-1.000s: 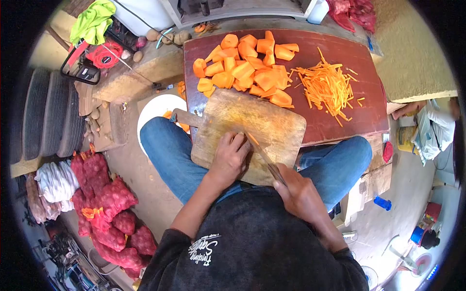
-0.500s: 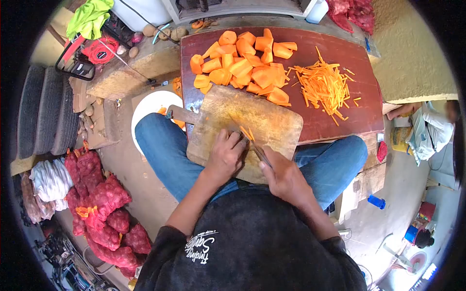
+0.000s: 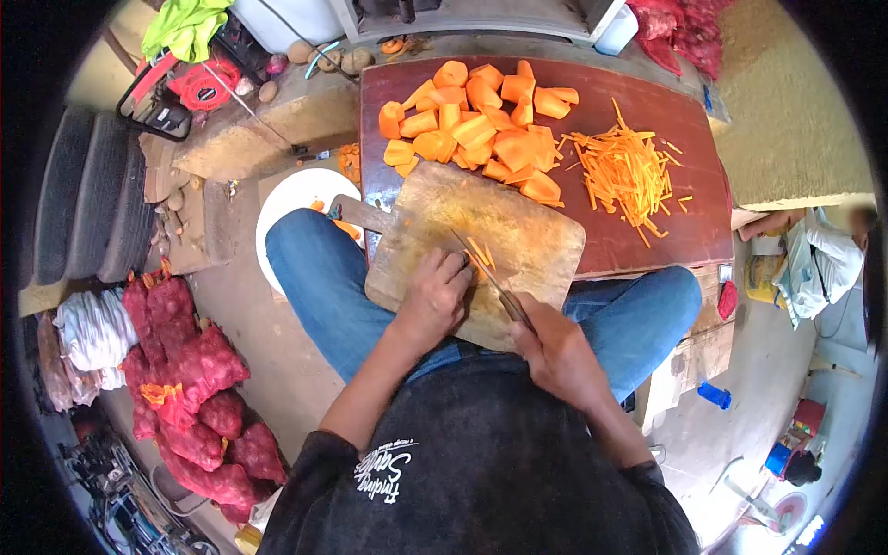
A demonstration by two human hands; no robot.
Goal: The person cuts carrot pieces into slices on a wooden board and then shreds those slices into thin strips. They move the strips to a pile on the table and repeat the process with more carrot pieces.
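Note:
A worn wooden cutting board lies tilted across my lap and the edge of the reddish table. My right hand is wrapped round the handle of a knife, its blade slanting up-left over the board. Just left of the blade, my left hand presses down with curled fingers; what lies under them is hidden. A few thin carrot sticks rest against the blade's right side. Beyond the board are a heap of peeled carrot chunks and, farther right, a pile of cut carrot sticks.
A white basin with carrot bits stands left of my knee. Red net sacks and stacked tires are at the left. A blue object lies on the floor at right, and a person is at the far right.
The whole view has shifted slightly. The knife still lies beside my left hand, and the right hand has turned a little, its handle end lower and farther right.

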